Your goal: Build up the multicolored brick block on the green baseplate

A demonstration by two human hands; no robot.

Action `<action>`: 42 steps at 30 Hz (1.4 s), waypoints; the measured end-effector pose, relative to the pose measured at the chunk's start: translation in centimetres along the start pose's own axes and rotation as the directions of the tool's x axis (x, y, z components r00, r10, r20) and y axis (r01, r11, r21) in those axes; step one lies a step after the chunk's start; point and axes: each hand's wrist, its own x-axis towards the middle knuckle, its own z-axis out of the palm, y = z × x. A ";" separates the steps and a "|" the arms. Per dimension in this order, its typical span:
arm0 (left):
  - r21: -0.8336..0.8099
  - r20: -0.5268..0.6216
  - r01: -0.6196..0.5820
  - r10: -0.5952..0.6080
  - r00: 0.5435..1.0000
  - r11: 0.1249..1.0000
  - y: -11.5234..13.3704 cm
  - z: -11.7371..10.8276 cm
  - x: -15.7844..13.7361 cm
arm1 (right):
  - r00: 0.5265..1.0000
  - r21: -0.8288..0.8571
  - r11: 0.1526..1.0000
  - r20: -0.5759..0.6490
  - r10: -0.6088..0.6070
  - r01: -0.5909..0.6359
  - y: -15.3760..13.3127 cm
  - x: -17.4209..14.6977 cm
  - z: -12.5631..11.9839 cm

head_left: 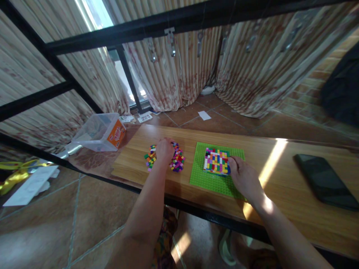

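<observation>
My left hand (165,150) is over a pile of small loose toy bricks (177,160) in many colours on the wooden table. Its fingers point down into the pile, and the back of the hand hides the fingertips. To the right lies a green studded baseplate (196,170). On it stands a low rectangular block of multicoloured toy bricks (216,161). My right hand (241,172) is closed against this block's right side, thumb and curled fingers at its edge. Whether a single brick is between those fingers is hidden.
A black phone (327,181) lies on the table (269,149) at the right. A clear plastic box (97,130) with an orange label stands past the left end. Dark metal bars (126,35) cross above, before patterned curtains (174,82). Papers (204,115) lie on the tiled floor.
</observation>
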 end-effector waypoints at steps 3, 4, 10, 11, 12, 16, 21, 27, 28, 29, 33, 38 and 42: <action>-0.039 -0.018 0.044 -0.045 0.999 0.998 0.0 -0.2 0.0 | 1.000 -0.005 1.000 -0.016 -0.019 0.019 0.1 0.0 0.1; -0.056 -0.024 0.067 -0.068 0.997 0.996 0.1 -0.4 0.0 | 1.000 -0.006 1.000 -0.019 -0.023 0.023 0.1 0.0 0.1; -0.395 -0.040 0.095 -0.121 0.992 0.914 2.0 -1.5 -0.1 | 1.000 0.001 1.000 -0.009 -0.021 0.021 -0.1 0.0 0.0; -0.512 -0.006 0.101 -0.122 0.993 0.853 2.6 -1.5 -0.2 | 1.000 0.002 1.000 -0.007 -0.018 0.018 -0.2 0.0 -0.1; -0.629 0.040 0.119 -0.122 0.992 0.769 3.3 -1.5 -0.4 | 1.000 0.004 1.000 -0.005 -0.013 0.013 -0.3 0.0 -0.1; -0.888 0.213 0.221 -0.064 0.975 0.404 5.6 -1.1 -1.4 | 1.000 0.021 1.000 0.000 0.001 -0.001 -0.6 -0.1 -0.3; -0.923 0.285 0.271 0.010 0.959 0.274 7.3 -0.8 -2.3 | 1.000 0.013 1.000 -0.018 -0.018 0.018 -0.5 -0.1 -0.2; -0.897 0.309 0.291 0.002 0.951 0.333 7.9 -0.1 -2.6 | 1.000 0.005 1.000 -0.004 -0.011 0.011 -0.5 -0.1 -0.2; -0.894 0.307 0.289 -0.004 0.952 0.342 7.9 0.1 -2.6 | 1.000 0.004 1.000 -0.002 -0.010 0.010 -0.5 -0.1 -0.2; -0.890 0.307 0.291 -0.012 0.952 0.351 7.9 0.3 -2.6 | 1.000 0.005 1.000 0.000 -0.011 0.011 -0.5 -0.1 -0.2; -0.873 0.314 0.311 -0.054 0.948 0.375 7.7 0.9 -2.6 | 1.000 0.008 1.000 -0.009 -0.007 0.007 -0.5 0.0 -0.1; -0.869 0.299 0.302 -0.070 0.952 0.392 7.5 1.4 -2.5 | 1.000 0.014 1.000 0.001 -0.006 0.006 -0.5 0.0 -0.1; -0.855 0.302 0.302 -0.069 0.951 0.421 7.6 1.5 -2.5 | 1.000 0.010 1.000 0.014 0.010 -0.010 -0.6 0.0 -0.2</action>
